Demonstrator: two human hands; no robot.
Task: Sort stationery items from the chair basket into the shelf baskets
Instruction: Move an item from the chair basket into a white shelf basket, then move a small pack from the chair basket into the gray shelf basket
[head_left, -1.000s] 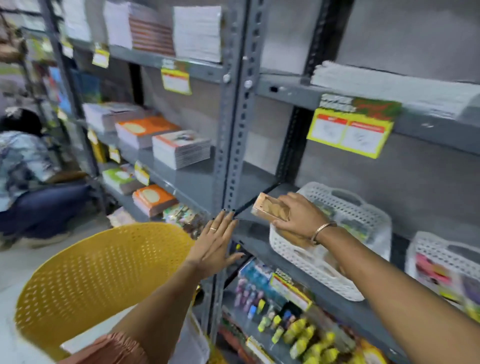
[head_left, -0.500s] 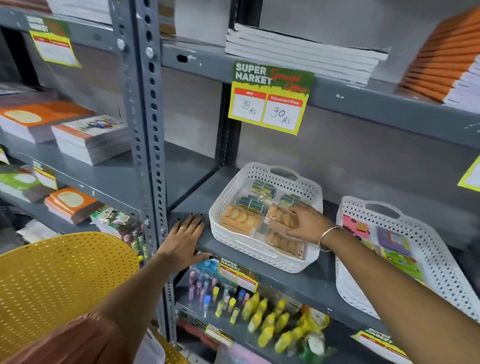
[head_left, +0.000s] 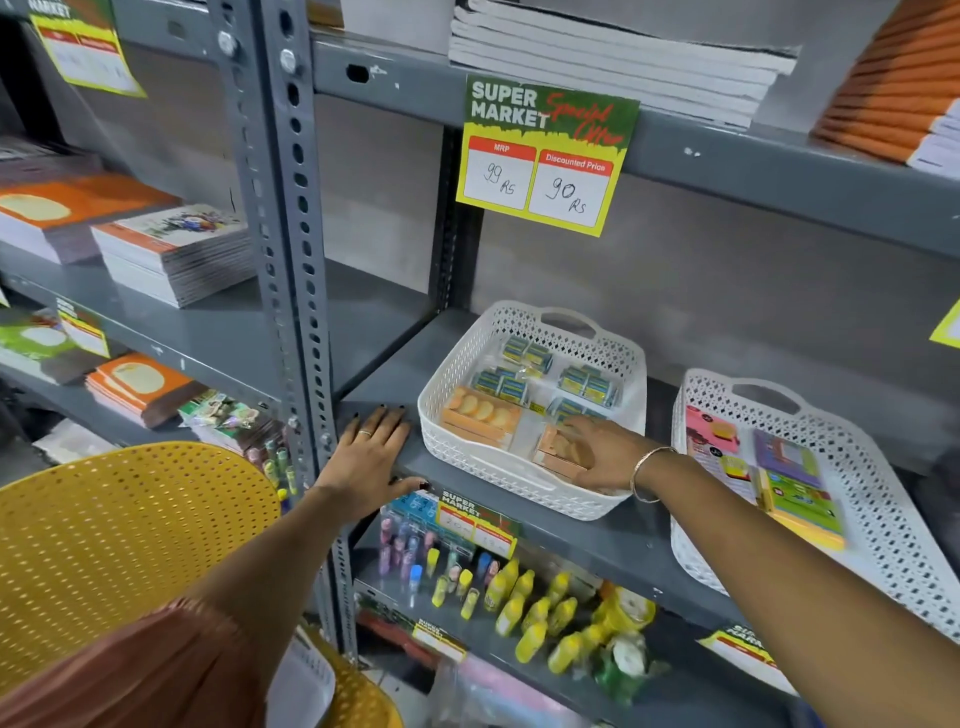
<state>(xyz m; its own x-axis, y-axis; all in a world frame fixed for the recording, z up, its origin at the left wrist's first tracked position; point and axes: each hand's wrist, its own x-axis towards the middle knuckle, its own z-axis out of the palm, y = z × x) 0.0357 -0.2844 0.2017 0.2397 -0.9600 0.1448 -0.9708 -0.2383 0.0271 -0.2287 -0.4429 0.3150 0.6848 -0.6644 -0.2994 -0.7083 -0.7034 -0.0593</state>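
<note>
Evidently setting orange card pack (head_left: 556, 454) into white lattice plastic basket (head_left: 470, 465), mid-frame, with right hand (head_left: 610, 457), grip unclear; bracing on grey metal shelf (head_left: 395, 358) with flat, spread left hand (head_left: 371, 457).

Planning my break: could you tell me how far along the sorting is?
Done: an orange packet and green packets lie in the white basket. In hand: the right hand lies over a second orange packet there. Left: unclear, the chair basket is out of view.
</note>
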